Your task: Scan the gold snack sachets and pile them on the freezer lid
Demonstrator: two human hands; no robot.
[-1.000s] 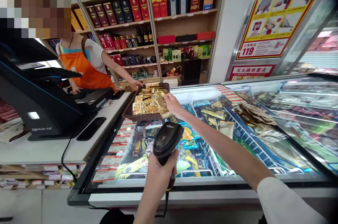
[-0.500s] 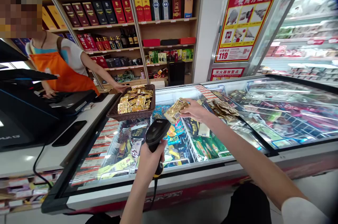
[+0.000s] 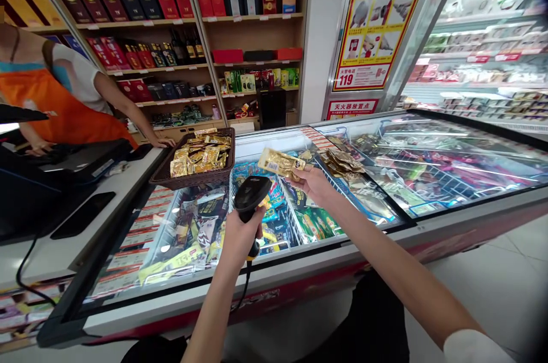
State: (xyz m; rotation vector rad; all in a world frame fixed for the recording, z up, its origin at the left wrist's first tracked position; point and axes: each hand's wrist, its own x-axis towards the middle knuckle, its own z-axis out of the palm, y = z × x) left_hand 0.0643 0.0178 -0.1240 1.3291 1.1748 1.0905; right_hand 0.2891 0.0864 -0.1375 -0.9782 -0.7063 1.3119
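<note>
My left hand (image 3: 240, 236) grips a black barcode scanner (image 3: 252, 194) by its handle, held above the glass-topped freezer (image 3: 299, 249). My right hand (image 3: 314, 183) holds a gold foil packet (image 3: 280, 162) just above and to the right of the scanner's head. A dark woven basket (image 3: 165, 173) filled with several more gold packets sits on the freezer's far left corner. A loose pile of gold packets (image 3: 342, 162) lies on the glass to the right of my right hand.
A person in an orange apron (image 3: 60, 106) stands behind the white counter (image 3: 38, 249), one hand by the basket. A black register (image 3: 64, 172) and a dark phone (image 3: 83, 214) sit on the counter. Shelves of boxed goods line the back wall.
My right hand lifted a gold packet out of the basket and carried it right and toward me, over the scanner. The view swung to the right.
</note>
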